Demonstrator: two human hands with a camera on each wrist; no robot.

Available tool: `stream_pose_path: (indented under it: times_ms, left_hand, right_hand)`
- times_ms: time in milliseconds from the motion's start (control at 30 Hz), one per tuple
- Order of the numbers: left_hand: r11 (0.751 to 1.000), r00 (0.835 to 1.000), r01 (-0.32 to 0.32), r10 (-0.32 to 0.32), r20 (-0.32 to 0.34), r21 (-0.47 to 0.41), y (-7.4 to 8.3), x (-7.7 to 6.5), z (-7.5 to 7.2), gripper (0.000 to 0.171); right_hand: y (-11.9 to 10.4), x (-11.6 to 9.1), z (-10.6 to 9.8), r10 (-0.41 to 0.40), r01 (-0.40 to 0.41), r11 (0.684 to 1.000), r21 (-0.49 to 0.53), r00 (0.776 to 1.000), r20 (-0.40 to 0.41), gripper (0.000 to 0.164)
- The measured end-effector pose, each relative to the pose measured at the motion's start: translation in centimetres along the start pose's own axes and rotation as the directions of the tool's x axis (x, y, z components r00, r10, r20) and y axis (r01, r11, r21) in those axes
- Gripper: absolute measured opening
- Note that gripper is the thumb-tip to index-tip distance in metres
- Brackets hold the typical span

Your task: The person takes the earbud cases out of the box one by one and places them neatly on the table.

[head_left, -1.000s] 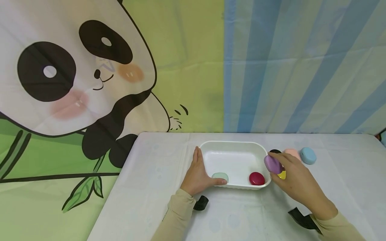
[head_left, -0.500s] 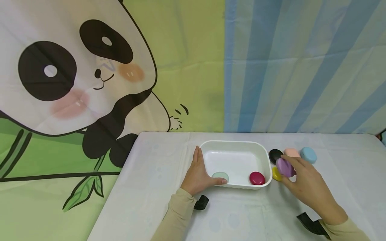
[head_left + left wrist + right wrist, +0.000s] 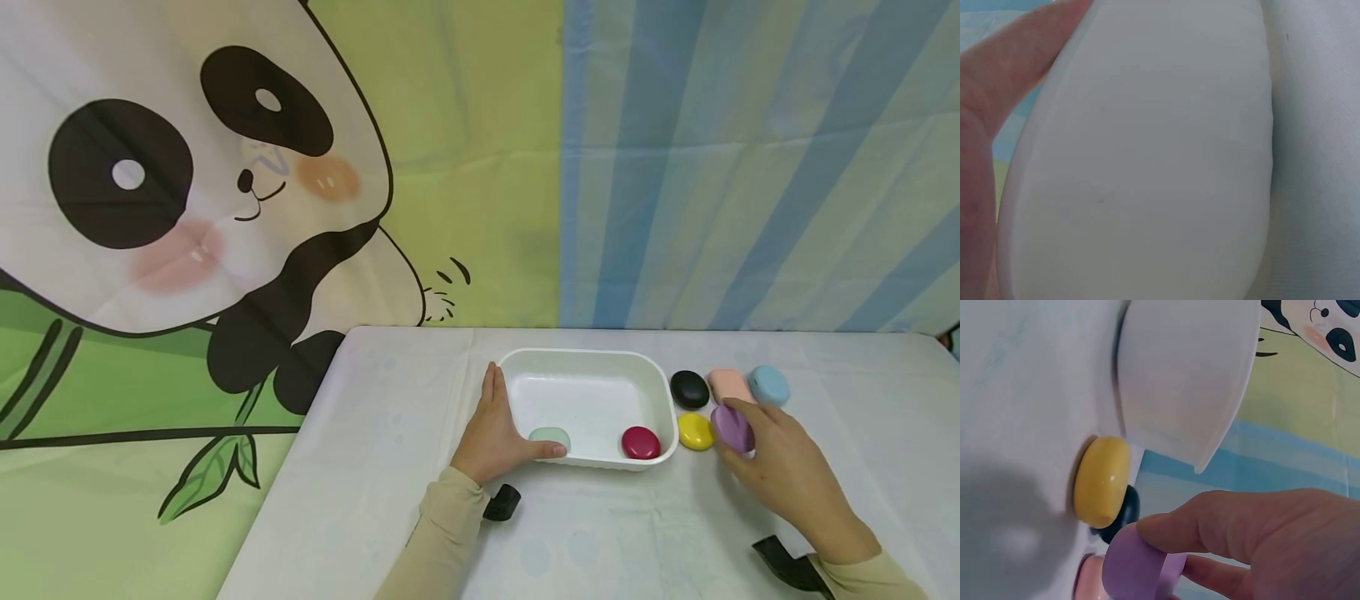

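A white rectangular tray (image 3: pixel 577 392) with rounded corners stands on the table. My left hand (image 3: pixel 502 437) rests at its left front corner, straight fingers along the left side and thumb across the front rim. In the left wrist view, the tray's outer wall (image 3: pixel 1147 156) fills most of the picture. My right hand (image 3: pixel 787 467) pinches a purple rounded disc (image 3: pixel 732 428) between thumb and fingers, right of the tray. A seam runs round the disc (image 3: pixel 1135 565) in the right wrist view. Inside the tray lie a red disc (image 3: pixel 641 443) and a pale green one (image 3: pixel 550 437).
Right of the tray sit a black disc (image 3: pixel 689 390), a yellow disc (image 3: pixel 695 432), a pink squarish piece (image 3: pixel 729 385) and a light blue disc (image 3: pixel 768 385). Behind the white-covered table (image 3: pixel 390 400) hangs a curtain with a panda print (image 3: pixel 300 283).
My right hand has moved the purple disc rightward, from beside the tray's right rim to beyond the yellow disc, uncovering the black and yellow discs. The left hand stays at the tray corner.
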State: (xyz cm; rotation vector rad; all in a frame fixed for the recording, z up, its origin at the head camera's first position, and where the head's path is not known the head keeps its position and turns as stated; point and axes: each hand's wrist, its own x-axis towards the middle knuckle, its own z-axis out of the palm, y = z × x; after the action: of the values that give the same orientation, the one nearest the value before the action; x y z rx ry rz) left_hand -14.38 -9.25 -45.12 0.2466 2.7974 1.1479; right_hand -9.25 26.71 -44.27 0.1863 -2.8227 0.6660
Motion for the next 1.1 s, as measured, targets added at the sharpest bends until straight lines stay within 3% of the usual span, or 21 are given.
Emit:
stream_pose_path:
  times_ms: [500, 1100]
  left_hand:
    - [1.0, 1.0, -0.006, 0.006, 0.0, 0.025, -0.2, 0.2, 0.1, 0.152]
    - [1.0, 1.0, -0.01, 0.01, -0.006, 0.006, -0.1, 0.0, 0.1, 0.15]
  right_hand:
    - [1.8, 0.5, 0.9, 0.103, -0.099, 0.994, -0.046, 0.989, 0.109, 0.06]
    - [1.9, 0.8, 0.9, 0.097, -0.093, 0.993, -0.066, 0.993, 0.066, 0.059]
